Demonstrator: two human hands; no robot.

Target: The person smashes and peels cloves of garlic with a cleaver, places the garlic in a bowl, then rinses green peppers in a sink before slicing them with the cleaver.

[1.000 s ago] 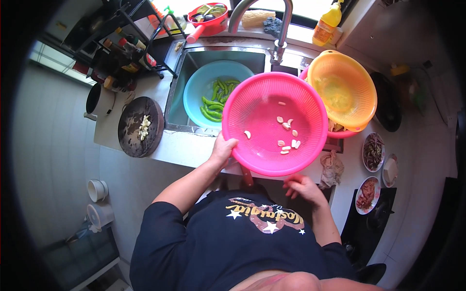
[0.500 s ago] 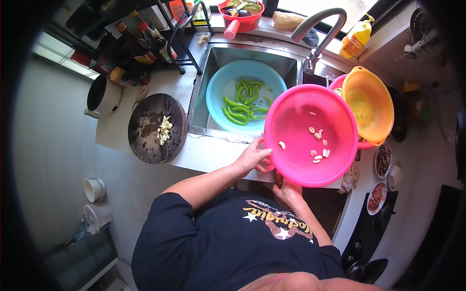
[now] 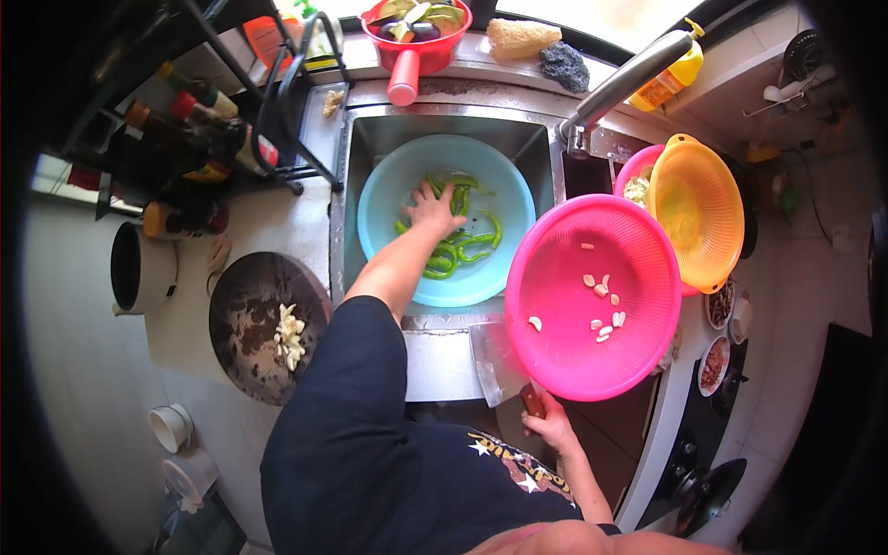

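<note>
In the head view, the left hand reaches down into a light blue basin that sits in the metal sink. Its fingers are spread wide over green peppers, which lie on the basin's bottom, some under the hand and some to its right and near side. The right hand is nearer the body, by the near edge of the counter, closed around the brown handle of a cleaver. The blade points away from the body, and its right part is covered by a pink colander. This colander stands right of the basin, reaching past the counter's near edge; what bears it is hidden. A few pale cloves lie scattered inside it.

Farther right, a yellow colander tilts over a second pink container with pale pieces in it. On the left of the counter, a round dark chopping board carries a small heap of peeled cloves. At the far side, a red pan holds cut vegetables, and the faucet rises right of the sink. On the far right, near the edge, small plates hold food; one bears reddish pieces.
</note>
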